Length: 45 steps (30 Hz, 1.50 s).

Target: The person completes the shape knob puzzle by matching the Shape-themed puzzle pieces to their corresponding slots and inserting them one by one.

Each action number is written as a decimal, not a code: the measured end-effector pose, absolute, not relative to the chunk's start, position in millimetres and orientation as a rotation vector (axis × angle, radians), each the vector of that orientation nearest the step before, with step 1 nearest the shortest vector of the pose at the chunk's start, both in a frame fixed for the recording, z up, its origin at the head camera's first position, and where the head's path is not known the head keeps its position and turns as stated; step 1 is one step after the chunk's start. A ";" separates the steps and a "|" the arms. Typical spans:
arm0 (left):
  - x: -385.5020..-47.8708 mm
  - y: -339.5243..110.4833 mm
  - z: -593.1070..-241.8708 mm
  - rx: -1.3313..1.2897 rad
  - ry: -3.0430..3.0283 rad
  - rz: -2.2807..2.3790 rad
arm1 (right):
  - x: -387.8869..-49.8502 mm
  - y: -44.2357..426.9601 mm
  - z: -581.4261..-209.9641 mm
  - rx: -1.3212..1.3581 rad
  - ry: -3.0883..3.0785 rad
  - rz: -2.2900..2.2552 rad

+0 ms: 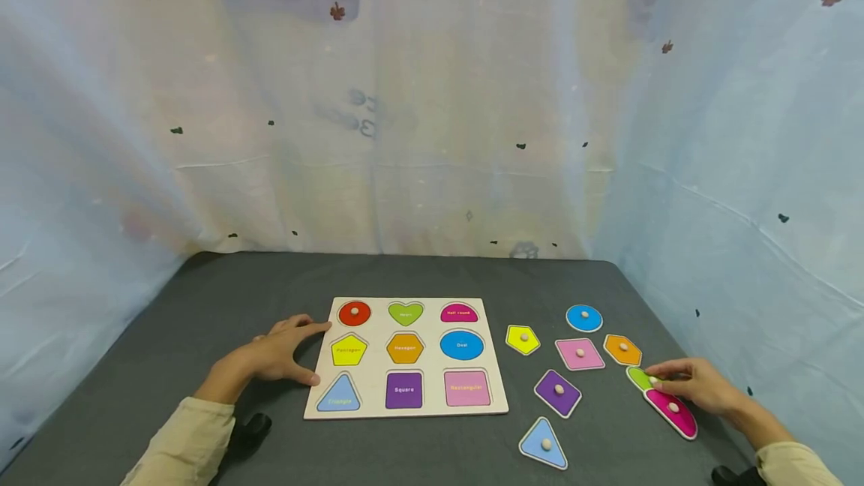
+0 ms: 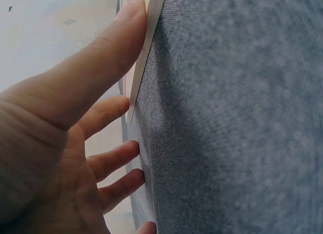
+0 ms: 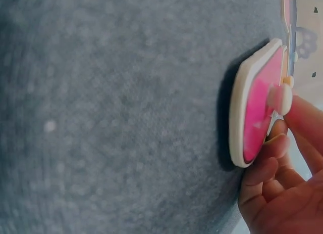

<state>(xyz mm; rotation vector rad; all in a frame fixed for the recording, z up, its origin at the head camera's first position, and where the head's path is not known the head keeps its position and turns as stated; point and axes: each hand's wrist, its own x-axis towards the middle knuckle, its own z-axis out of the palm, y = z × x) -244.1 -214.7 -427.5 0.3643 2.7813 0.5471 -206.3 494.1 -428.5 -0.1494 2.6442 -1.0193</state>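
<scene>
The left hand (image 1: 286, 351), fingers spread, touches the board (image 1: 432, 358); off to its right, the right hand (image 1: 698, 387) pinches the green piece (image 1: 637, 377) (probably its knob, half hidden from here) beside the magenta piece (image 1: 683, 420)

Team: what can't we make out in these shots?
Head: the green piece's full outline; partly covered by the right hand.
Head: any print beneath the red circle piece; hidden by that piece.
Left wrist: the puzzle board's printed shapes; seen nearly edge-on, partly behind the left hand.
Right wrist: a pink piece; cut off by the top edge.
</scene>
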 end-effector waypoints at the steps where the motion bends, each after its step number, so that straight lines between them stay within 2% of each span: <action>1: -244.6 -214.4 -427.2 0.360 2.783 0.542 | -206.9 494.3 -428.3 -0.144 2.642 -1.024; 17: -245.1 -215.0 -427.0 0.370 2.778 0.551 | -203.9 493.1 -417.1 -0.191 2.649 -1.095; 28: -243.1 -212.8 -423.7 0.347 2.769 0.550 | -208.3 470.2 -409.9 -0.061 2.887 -0.995; 45: -242.2 -213.5 -423.9 0.357 2.772 0.554 | -224.3 424.8 -399.2 -0.393 2.843 -1.102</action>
